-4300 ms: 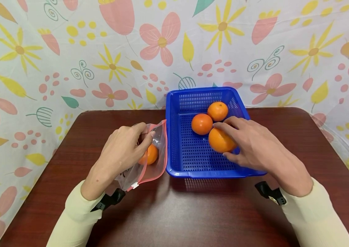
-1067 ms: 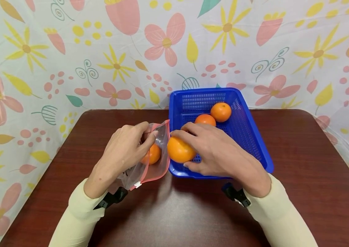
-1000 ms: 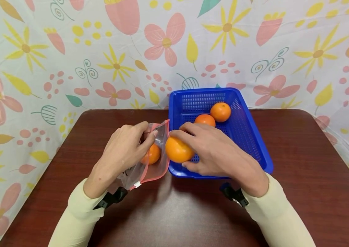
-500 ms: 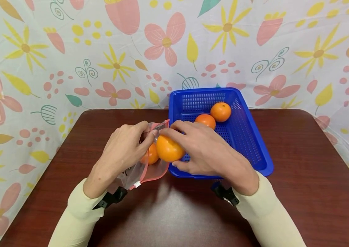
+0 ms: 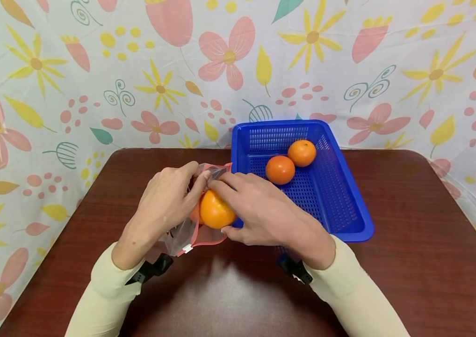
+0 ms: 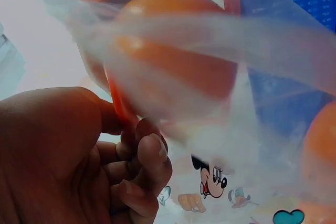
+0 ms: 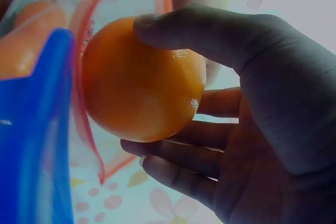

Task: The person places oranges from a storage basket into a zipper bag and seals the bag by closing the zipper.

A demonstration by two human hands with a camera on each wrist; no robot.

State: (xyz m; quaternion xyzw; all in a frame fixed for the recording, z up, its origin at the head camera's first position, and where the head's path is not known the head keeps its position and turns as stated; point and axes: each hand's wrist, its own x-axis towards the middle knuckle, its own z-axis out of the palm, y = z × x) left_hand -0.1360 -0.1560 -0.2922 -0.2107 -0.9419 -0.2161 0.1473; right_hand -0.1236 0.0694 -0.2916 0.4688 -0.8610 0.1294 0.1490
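Note:
My left hand (image 5: 164, 201) pinches the red-edged mouth of a clear slider zip bag (image 5: 179, 238) between thumb and fingers, and the left wrist view shows that grip close up. A white slider (image 5: 187, 248) sits at the near end of the zip. In my right hand (image 5: 263, 210) is an orange (image 5: 216, 210), thumb on one side and fingers on the other. The right wrist view has this orange (image 7: 142, 82) at the bag's open mouth, overlapping the red rim. Another orange (image 5: 195, 214) lies inside the bag, mostly hidden behind the held one and my left hand.
Close to the bag's right stands a blue perforated basket (image 5: 357, 206) with two oranges, one nearer (image 5: 280, 170) and one at the back (image 5: 302, 153). Both bag and basket are on a dark wooden table (image 5: 410, 224). A flower-patterned cloth (image 5: 238, 107) hangs behind.
My right hand has carried the orange from the basket leftward to the bag's mouth, over the orange inside. My left hand keeps its hold on the bag almost unmoved.

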